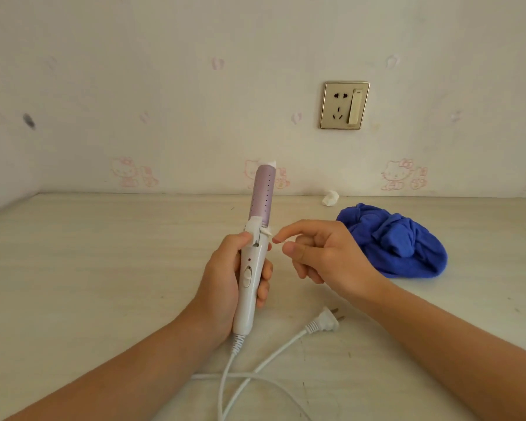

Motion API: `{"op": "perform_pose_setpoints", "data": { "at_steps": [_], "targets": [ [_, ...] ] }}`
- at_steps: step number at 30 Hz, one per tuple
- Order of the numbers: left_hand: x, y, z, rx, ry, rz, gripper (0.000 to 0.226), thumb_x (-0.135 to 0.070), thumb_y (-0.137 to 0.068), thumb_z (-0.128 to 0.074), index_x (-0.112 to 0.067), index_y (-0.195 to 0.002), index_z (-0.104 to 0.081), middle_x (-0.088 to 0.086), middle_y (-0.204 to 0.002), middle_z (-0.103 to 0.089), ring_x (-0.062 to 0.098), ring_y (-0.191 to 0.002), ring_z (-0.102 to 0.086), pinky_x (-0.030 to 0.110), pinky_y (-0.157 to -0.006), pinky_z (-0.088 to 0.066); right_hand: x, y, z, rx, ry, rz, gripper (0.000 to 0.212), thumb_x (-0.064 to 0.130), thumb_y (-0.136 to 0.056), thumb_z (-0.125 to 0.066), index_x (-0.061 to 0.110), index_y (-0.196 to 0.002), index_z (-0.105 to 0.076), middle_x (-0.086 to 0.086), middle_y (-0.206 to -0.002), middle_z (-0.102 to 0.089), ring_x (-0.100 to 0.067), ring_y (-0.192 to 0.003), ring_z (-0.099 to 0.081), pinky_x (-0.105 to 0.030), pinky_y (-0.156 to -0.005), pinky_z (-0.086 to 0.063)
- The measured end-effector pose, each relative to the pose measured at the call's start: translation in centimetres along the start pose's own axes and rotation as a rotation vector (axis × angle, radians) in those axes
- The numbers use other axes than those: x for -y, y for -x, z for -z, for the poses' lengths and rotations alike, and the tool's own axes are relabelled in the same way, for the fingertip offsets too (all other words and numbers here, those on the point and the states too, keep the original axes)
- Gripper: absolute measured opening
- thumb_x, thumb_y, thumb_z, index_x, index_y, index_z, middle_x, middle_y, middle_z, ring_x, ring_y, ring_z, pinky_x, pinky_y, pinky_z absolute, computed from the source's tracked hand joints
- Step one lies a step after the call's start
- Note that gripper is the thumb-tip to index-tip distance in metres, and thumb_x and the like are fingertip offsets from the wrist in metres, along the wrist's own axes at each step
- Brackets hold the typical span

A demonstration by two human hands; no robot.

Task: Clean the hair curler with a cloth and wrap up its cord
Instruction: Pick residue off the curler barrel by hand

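A pale wood-grain tabletop (pixel 104 268) meets a cream wall papered with faded pink cartoon cats (pixel 403 174). The person's left hand (pixel 225 278) is wrapped around the white handle of the hair curler (pixel 248 287) and holds it upright above the table, its lilac barrel rising past the fingers toward the wall. The right hand (pixel 325 256) hovers just beside the curler's clip. Its index finger reaches out, the thumb sits close below it and the other fingers are curled in. I cannot tell whether it pinches anything.

The white cord (pixel 255 366) trails from below the left hand and loops on the table toward the person, and its plug (pixel 324 323) lies under the right wrist. A crumpled blue cloth (pixel 398 241) lies on the table just beyond the right hand. A small white wad (pixel 330 198) rests at the wall behind the cloth. High above the right hand is a brass-framed wall socket (pixel 344 105), and far off past the left hand a dark smudge (pixel 29 120) marks the wallpaper.
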State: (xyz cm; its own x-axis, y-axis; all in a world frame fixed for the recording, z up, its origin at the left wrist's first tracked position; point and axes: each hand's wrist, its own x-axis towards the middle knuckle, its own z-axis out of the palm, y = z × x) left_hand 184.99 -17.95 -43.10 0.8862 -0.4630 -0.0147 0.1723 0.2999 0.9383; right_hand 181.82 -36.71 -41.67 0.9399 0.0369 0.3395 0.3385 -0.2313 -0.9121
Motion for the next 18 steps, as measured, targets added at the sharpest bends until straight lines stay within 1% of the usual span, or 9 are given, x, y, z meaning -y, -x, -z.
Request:
{"op": "perform_pose_setpoints", "data": {
  "at_steps": [3, 6, 7, 9, 11, 12, 15, 16, 18],
  "targets": [
    [-0.1, 0.1, 0.0, 0.005, -0.011, -0.008, 0.045, -0.048, -0.083, -0.053, -0.008, -0.098, -0.067, 0.013, -0.067, -0.058, 0.022, -0.047, -0.048, 0.028, -0.042, -0.043, 0.5, 0.1, -0.6, -0.041, 0.002, -0.002, 0.014, 0.001, -0.096, -0.066, 0.012, -0.099, -0.075, -0.005, -0.048, -0.056, -0.016, -0.038, -0.038, -0.019, -0.040, -0.034],
    [-0.4, 0.3, -0.2, 0.000, -0.019, -0.001, 0.046, -0.048, -0.082, -0.053, -0.007, -0.098, -0.066, 0.012, -0.067, -0.058, 0.022, -0.047, -0.048, 0.029, -0.042, -0.042, 0.8, 0.2, -0.5, -0.101, -0.022, 0.001, 0.014, -0.001, -0.094, -0.067, 0.010, -0.098, -0.075, -0.007, -0.049, -0.056, -0.012, -0.037, -0.040, -0.017, -0.041, -0.035],
    [-0.5, 0.3, -0.3, -0.001, -0.022, -0.001, 0.046, -0.048, -0.082, -0.052, -0.007, -0.099, -0.066, 0.012, -0.067, -0.058, 0.022, -0.046, -0.048, 0.028, -0.042, -0.042, 0.9, 0.4, -0.5, -0.095, -0.023, 0.010, 0.013, -0.003, -0.093, -0.068, 0.007, -0.096, -0.075, -0.006, -0.048, -0.056, -0.010, -0.037, -0.040, -0.015, -0.042, -0.036],
    [-0.7, 0.5, -0.5, 0.000, -0.019, -0.008, 0.046, -0.047, -0.085, -0.049, -0.006, -0.100, -0.065, 0.012, -0.066, -0.058, 0.022, -0.046, -0.048, 0.027, -0.042, -0.041, 1.1, 0.8, -1.1, -0.023, -0.035, 0.015, 0.010, -0.007, -0.090, -0.069, 0.001, -0.090, -0.075, 0.003, -0.047, -0.059, -0.006, -0.038, -0.043, -0.013, -0.044, -0.036],
    [-0.7, 0.6, -0.6, -0.002, -0.018, -0.016, 0.043, -0.043, -0.093, -0.044, -0.006, -0.098, -0.065, 0.011, -0.065, -0.057, 0.022, -0.045, -0.048, 0.026, -0.041, -0.041, 1.2, 1.1, -1.9, 0.039, -0.052, 0.000, 0.006, -0.009, -0.089, -0.070, -0.005, -0.090, -0.074, 0.008, -0.051, -0.064, -0.005, -0.040, -0.046, -0.014, -0.043, -0.037],
    [-0.7, 0.6, -0.6, -0.001, -0.021, -0.015, 0.043, -0.041, -0.097, -0.041, -0.006, -0.097, -0.065, 0.011, -0.064, -0.057, 0.022, -0.044, -0.048, 0.026, -0.041, -0.041, 1.3, 1.2, -2.0, 0.023, -0.043, -0.003, 0.007, -0.008, -0.089, -0.070, -0.004, -0.091, -0.075, 0.007, -0.052, -0.065, -0.005, -0.040, -0.047, -0.015, -0.042, -0.037],
    [-0.9, 0.9, -0.7, 0.024, -0.044, 0.004, 0.044, -0.039, -0.100, -0.034, -0.006, -0.100, -0.063, 0.013, -0.065, -0.058, 0.021, -0.044, -0.047, 0.026, -0.040, -0.041, 1.3, 0.8, -1.5, -0.126, 0.060, 0.048, 0.012, 0.000, -0.092, -0.071, 0.008, -0.091, -0.079, 0.000, -0.050, -0.060, -0.011, -0.040, -0.046, -0.020, -0.044, -0.038],
    [-0.9, 0.9, -0.8, 0.030, -0.051, 0.008, 0.045, -0.039, -0.100, -0.033, -0.006, -0.101, -0.063, 0.013, -0.065, -0.058, 0.021, -0.044, -0.047, 0.026, -0.040, -0.040, 1.3, 0.8, -1.3, -0.147, 0.083, 0.062, 0.012, 0.001, -0.092, -0.072, 0.011, -0.091, -0.080, -0.001, -0.049, -0.059, -0.012, -0.041, -0.046, -0.020, -0.045, -0.038],
    [-1.0, 0.9, -0.7, 0.033, -0.054, 0.006, 0.045, -0.039, -0.100, -0.033, -0.006, -0.100, -0.064, 0.012, -0.064, -0.056, 0.021, -0.043, -0.045, 0.025, -0.039, -0.039, 1.2, 0.9, -1.5, -0.085, 0.082, 0.063, 0.011, -0.001, -0.090, -0.072, 0.008, -0.091, -0.079, 0.000, -0.051, -0.061, -0.013, -0.044, -0.046, -0.020, -0.047, -0.038]
  ]
}}
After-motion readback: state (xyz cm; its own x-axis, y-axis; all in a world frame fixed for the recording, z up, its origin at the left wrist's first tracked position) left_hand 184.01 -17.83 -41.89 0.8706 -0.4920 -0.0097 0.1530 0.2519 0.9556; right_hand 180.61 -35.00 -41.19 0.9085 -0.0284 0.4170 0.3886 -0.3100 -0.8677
